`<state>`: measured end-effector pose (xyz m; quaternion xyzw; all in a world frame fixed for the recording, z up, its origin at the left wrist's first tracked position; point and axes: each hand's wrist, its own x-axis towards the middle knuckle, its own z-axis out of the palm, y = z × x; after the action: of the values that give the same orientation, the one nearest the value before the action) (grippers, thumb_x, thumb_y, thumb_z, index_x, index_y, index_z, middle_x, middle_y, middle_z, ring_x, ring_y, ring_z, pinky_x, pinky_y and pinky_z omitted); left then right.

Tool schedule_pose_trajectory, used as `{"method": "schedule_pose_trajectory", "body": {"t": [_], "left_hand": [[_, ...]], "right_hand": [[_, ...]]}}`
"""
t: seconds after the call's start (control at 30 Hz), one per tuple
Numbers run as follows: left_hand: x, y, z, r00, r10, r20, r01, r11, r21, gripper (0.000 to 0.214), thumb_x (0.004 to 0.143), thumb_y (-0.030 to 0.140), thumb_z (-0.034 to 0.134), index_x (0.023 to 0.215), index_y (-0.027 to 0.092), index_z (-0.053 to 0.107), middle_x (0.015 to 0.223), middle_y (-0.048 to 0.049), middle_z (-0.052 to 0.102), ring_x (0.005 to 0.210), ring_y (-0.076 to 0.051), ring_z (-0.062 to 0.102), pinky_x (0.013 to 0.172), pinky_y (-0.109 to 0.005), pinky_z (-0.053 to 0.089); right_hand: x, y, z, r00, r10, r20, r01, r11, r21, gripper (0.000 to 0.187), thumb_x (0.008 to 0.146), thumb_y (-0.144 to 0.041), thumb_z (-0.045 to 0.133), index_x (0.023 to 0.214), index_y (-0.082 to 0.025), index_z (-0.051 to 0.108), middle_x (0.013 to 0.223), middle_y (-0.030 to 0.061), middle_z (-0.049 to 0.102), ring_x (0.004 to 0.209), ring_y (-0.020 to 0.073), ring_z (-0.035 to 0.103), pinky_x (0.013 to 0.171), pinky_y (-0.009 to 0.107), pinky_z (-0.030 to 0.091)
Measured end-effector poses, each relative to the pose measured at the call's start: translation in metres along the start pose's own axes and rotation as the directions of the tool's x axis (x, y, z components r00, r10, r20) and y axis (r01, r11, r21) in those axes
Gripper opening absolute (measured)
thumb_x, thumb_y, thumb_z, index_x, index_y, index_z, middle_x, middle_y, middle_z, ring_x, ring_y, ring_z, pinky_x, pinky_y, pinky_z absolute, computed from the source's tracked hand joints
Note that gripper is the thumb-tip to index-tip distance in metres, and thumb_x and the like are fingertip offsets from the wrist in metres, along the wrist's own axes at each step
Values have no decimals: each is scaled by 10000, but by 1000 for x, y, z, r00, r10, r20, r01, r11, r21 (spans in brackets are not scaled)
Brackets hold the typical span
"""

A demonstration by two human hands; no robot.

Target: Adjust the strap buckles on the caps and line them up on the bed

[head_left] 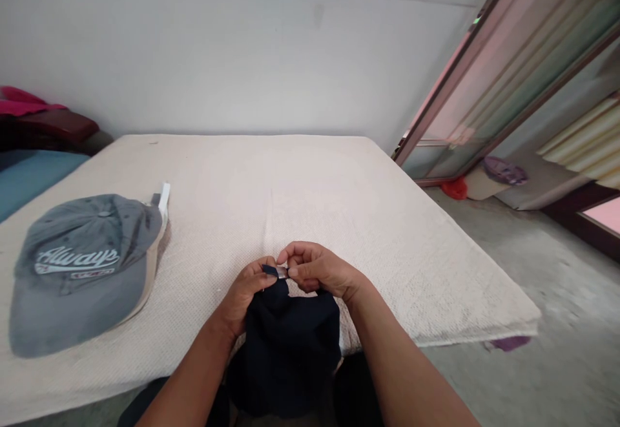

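Note:
A dark navy cap (290,343) hangs at the near edge of the bed-like surface, close to my body. At its top are a narrow strap and a small metal buckle (281,273), with an opening below them. My left hand (247,291) is closed, pinching the strap and the cloth to the left of the buckle. From the other side, my right hand (322,269) grips the strap between thumb and fingers, right beside the buckle. A grey cap (92,265) with white "Always" lettering lies to the left, apart from both hands.
A cream textured cover (320,181) spreads over the flat surface, which meets a white wall (217,59). On the far left are a blue cushion-like thing (39,172) and pink cloth (24,102). Framed glass panels (489,84) and grey floor (547,265) lie right.

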<state>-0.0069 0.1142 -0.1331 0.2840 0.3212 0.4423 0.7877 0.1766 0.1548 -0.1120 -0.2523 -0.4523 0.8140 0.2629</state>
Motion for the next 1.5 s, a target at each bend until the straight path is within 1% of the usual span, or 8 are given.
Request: {"method": "schedule_pose_trajectory", "body": {"t": [0.13,0.43,0.6,0.7,0.93,1.07,1.3,1.5], "left_hand": [[0,-2,-1,999,-14,-29,14,1000,10,172,677,210,727,772,154,595,638,20,565,519,-82,491,523,-202,378],[0,-1,-3,996,-60,-63,62,998,24,163,678,221,720,786,148,622,651,1,607,568,-117,550,568,-229,413],[-2,-1,-4,998,-52,-25,52,998,19,115,680,202,679,764,134,637,688,-23,622,586,-120,547,568,-227,413],[-3,1,-3,998,-57,-26,58,998,37,136,675,196,676,794,133,656,715,-39,648,627,-141,576,600,-237,434],[-1,3,-2,995,-103,-7,103,991,89,168,692,198,690,841,120,696,718,-59,676,637,-154,602,651,-267,462],[0,0,-6,996,-90,-22,92,991,92,126,696,167,683,819,138,690,699,-28,641,633,-133,581,601,-232,428],[-2,0,-6,994,-108,-33,111,986,122,167,697,186,696,856,141,679,654,0,590,573,-105,527,550,-216,391],[-4,1,-4,994,-105,-5,104,978,179,198,700,210,729,872,148,654,697,3,585,581,-91,509,553,-206,378]], "right_hand": [[2,2,0,1000,1,13,-2,999,34,228,722,-214,707,922,-176,606,567,-87,409,432,32,245,412,206,153],[3,4,-1,1000,4,0,-4,999,32,232,714,-227,725,903,-174,602,593,-67,465,449,39,310,425,201,192],[0,0,0,1000,1,-9,-1,1000,31,177,767,-253,670,907,-162,610,744,4,567,513,54,421,452,197,270],[-2,-1,0,1000,-14,-15,14,1000,-2,167,784,-227,647,935,-168,608,722,5,572,554,75,474,470,197,295],[0,1,-2,998,-58,27,61,994,-95,168,788,-206,641,946,-163,606,670,-25,571,503,58,441,479,201,311],[1,1,-3,997,-74,24,76,990,-115,162,803,-238,638,942,-163,601,651,-25,571,480,51,408,467,199,285],[1,1,-2,998,-55,30,58,994,-95,153,770,-201,667,903,-150,610,634,-35,552,474,42,385,451,193,274],[0,2,-3,1000,-13,-13,10,982,-186,146,748,-166,664,886,-151,617,627,-31,564,507,56,432,436,179,284]]}}
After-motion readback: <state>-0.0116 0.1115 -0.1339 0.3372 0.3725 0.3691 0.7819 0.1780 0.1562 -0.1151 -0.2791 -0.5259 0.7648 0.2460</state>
